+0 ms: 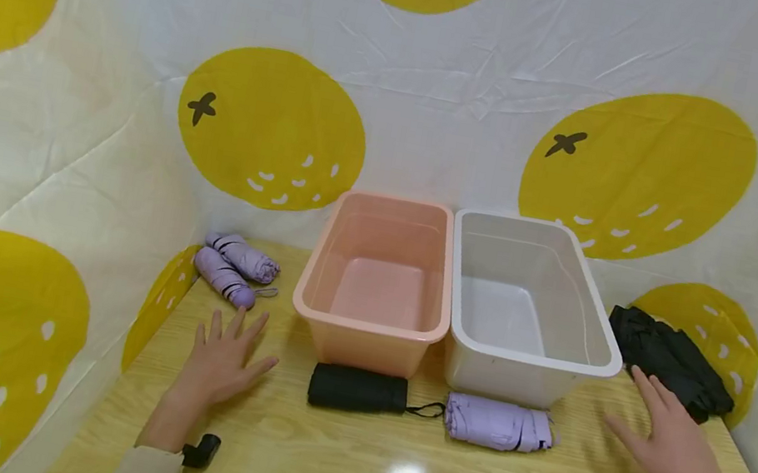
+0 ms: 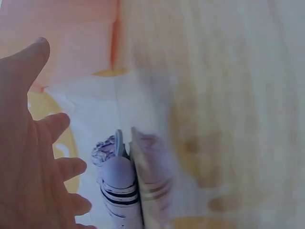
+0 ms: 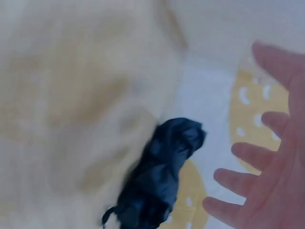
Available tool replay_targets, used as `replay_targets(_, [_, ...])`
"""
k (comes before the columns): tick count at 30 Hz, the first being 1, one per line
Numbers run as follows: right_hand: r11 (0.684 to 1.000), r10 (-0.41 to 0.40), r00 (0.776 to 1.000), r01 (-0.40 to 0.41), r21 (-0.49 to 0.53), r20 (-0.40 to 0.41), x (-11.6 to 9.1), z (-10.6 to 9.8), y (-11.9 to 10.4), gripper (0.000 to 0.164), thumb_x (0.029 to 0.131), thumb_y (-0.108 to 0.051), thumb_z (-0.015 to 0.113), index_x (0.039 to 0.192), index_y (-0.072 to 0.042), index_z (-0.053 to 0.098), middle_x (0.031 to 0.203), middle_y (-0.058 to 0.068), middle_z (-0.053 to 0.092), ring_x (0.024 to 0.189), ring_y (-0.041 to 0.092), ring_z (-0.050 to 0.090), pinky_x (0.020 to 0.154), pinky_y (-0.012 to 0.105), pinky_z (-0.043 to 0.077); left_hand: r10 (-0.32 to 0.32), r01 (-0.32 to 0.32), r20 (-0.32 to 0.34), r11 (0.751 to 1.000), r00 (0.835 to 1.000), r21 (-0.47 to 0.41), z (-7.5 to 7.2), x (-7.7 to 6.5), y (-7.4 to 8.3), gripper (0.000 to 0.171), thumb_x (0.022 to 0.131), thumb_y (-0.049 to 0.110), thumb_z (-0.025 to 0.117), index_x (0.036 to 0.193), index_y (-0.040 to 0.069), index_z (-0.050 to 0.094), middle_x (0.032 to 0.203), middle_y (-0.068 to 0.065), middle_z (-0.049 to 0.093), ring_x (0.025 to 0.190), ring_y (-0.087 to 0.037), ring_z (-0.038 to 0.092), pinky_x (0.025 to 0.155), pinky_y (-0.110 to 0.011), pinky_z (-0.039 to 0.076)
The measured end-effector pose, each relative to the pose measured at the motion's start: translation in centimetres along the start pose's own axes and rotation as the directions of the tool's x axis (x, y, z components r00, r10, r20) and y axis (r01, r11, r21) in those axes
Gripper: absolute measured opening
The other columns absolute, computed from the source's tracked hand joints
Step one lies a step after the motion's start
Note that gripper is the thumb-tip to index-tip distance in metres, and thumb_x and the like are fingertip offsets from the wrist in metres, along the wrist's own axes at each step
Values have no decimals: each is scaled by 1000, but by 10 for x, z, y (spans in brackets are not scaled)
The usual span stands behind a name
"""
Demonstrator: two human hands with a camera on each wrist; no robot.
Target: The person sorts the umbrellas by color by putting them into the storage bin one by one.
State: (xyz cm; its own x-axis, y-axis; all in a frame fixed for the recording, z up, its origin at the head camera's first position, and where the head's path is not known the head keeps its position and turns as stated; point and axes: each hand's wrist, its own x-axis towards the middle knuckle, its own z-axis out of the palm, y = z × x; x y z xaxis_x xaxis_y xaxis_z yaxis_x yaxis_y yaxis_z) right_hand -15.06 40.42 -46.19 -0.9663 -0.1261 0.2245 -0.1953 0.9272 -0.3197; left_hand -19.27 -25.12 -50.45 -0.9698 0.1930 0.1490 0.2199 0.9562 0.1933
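Note:
My left hand (image 1: 215, 364) hovers over the left side of the table with fingers spread, holding nothing. Just beyond its fingertips lie two folded lilac umbrellas (image 1: 220, 273), side by side; the left wrist view shows the rounded lilac end (image 2: 118, 172) of one. On the right, my right hand (image 1: 673, 445) has its fingers extended and holds nothing. Close past those fingertips is a loosely folded black umbrella (image 1: 672, 364), also in the right wrist view as a crumpled dark bundle (image 3: 159, 176). Between the hands, a rolled black umbrella (image 1: 358, 391) and a rolled lilac umbrella (image 1: 496, 424) lie end to end.
A pink bin (image 1: 368, 326) and a white bin (image 1: 532, 358) stand side by side at the back middle, directly behind the two rolled umbrellas. A white cloth (image 1: 432, 110) with yellow fruit prints hangs behind and along both sides of the wooden table (image 1: 307, 469).

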Motion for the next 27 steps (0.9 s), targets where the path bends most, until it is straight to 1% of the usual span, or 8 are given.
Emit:
replay_targets(4, [994,9,999,-5,111,-36,10,-14,-5,84,93,-32,66,155,-4,18,144,39,28,125,61,28,88,75,26,-13,14,27,998,1000,-61,-3,0,1,76,94,59,50,154,15,31,153,-28,23,132,-64,11,100,-75,13])
replay_targets(9, [992,80,983,-64,104,-162,20,-34,-11,66,96,-29,62,151,-7,33,138,36,40,118,58,38,84,73,32,5,2,50,991,999,-137,-6,3,2,75,96,57,48,154,12,29,154,-29,20,133,-63,12,101,-73,16])
replay_targets(13, [984,103,975,-71,166,-194,27,-45,-15,61,97,-28,60,150,-8,37,133,36,46,109,57,46,83,71,33,20,-2,84,977,996,-212,-9,2,2,75,97,55,47,154,10,28,153,-31,19,132,-63,13,101,-73,18])
replay_targets(16, [971,117,980,-79,224,-163,35,-52,-17,62,98,-30,58,150,-7,36,134,35,47,107,55,49,84,44,47,32,-2,101,959,994,-282,-10,2,0,73,98,51,49,154,10,28,153,-30,20,135,-57,16,104,-69,19])
replay_targets(19, [951,141,985,-108,289,-97,46,-58,-16,65,99,-34,55,153,-7,30,140,33,41,114,54,45,76,36,48,55,-15,106,938,993,-346,-11,4,-4,70,99,46,51,154,9,28,153,-27,23,139,-48,20,107,-64,19])
replay_targets(20, [943,147,987,-118,310,-72,50,-59,-15,67,100,-36,53,154,-7,27,143,32,38,116,54,43,77,36,48,63,-22,104,933,993,-359,-12,5,-6,69,99,44,51,154,9,28,153,-26,25,139,-46,21,108,-62,20])
replay_targets(24, [901,150,989,-142,410,11,68,-62,-13,70,101,-40,49,156,-10,18,149,32,28,121,54,38,83,63,41,89,-38,102,907,991,-419,-13,7,-10,66,100,39,53,152,6,30,152,-23,29,140,-42,23,109,-60,21])
replay_targets(27, [869,133,990,-143,474,54,79,-62,-9,67,101,-40,48,157,-18,18,149,32,27,118,31,50,89,46,48,104,-37,115,878,988,-477,-14,7,-11,64,99,37,55,150,3,33,151,-23,32,139,-41,26,109,-58,21])
